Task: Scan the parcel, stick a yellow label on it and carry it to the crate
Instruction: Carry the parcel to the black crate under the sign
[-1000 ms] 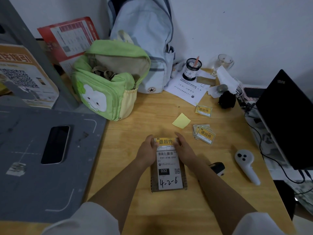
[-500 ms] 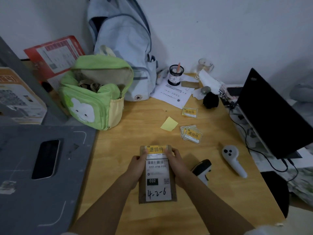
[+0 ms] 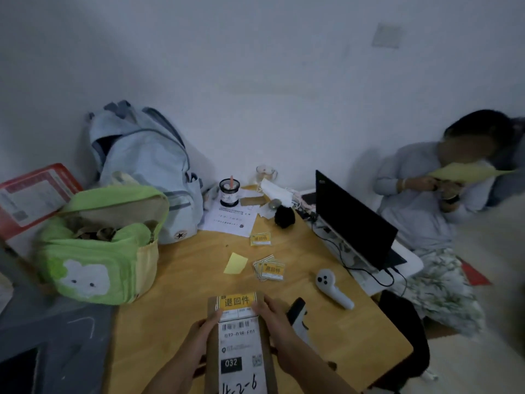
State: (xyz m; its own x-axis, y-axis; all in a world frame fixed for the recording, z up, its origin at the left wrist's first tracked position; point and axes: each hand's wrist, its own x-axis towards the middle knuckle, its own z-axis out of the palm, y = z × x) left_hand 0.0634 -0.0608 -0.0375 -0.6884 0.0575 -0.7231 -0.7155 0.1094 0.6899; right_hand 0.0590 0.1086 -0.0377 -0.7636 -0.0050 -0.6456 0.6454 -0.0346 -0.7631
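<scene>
Gripping the parcel [image 3: 241, 345] on both long edges, left hand [image 3: 206, 327] and right hand [image 3: 270, 314] fingers clamped beside its yellow label [image 3: 235, 301], long axis running away between them just above the counter [image 3: 176, 294], neither hand nearer, no crate showing.

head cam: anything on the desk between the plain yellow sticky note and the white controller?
Yes, head view: a fanned stack of yellow labels lies between the sticky note and the white controller; bare desk on either side.
</scene>
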